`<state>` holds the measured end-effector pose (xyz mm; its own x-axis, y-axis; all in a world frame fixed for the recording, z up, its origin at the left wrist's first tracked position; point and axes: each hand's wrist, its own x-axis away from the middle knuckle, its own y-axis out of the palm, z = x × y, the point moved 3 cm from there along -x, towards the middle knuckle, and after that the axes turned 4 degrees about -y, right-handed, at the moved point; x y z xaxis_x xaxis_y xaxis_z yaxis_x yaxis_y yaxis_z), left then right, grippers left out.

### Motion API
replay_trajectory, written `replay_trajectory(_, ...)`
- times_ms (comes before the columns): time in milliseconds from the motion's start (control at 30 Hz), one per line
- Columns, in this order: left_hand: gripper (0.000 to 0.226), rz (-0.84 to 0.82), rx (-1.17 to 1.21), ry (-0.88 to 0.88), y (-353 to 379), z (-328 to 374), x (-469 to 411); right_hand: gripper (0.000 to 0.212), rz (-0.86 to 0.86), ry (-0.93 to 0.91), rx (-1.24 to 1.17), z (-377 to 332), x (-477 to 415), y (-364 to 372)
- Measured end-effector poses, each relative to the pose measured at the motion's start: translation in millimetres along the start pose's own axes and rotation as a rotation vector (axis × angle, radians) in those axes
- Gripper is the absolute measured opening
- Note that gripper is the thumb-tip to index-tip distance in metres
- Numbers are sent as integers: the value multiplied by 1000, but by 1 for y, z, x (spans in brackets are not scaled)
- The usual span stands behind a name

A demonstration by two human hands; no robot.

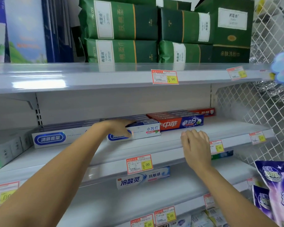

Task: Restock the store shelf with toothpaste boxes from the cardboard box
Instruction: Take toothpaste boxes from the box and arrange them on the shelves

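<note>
My left hand point(120, 127) grips a white and blue toothpaste box point(144, 131) lying on the middle shelf point(170, 140), thumb on its front face and fingers over its top. A matching white and blue box point(56, 138) lies to its left. A red and blue toothpaste box point(181, 123) lies to its right, with another red box point(203, 112) behind it. My right hand point(196, 145) rests on the front edge of the middle shelf with fingers curled over it, holding nothing. The cardboard box is out of view.
Green tissue packs point(121, 30) fill the top shelf. A white and blue toothpaste box point(143, 177) lies on the shelf below. Price tags point(139, 164) line the shelf edges. Purple packets point(277, 190) hang at the lower right, and a wire mesh panel point(260, 104) closes the right side.
</note>
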<state>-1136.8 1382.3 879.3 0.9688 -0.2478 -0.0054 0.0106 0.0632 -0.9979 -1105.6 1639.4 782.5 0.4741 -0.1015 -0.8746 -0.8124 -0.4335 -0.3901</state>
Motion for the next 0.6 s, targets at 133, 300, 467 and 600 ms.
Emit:
replay_trajectory(133, 59, 35, -7, 12, 3, -3, 2, 42, 4, -14, 1, 0, 0, 1)
replay_trajectory(300, 60, 9, -24, -12, 2, -5, -1, 43, 1, -23, 8, 0, 0, 1)
replay_trajectory(467, 59, -14, -59, -40, -1, -3, -6, 44, -3, -23, 14, 1, -1, 1)
replay_trajectory(600, 49, 16, -51, -36, 5, -5, -9, 42, 1, -36, 10, -2, 0, 0)
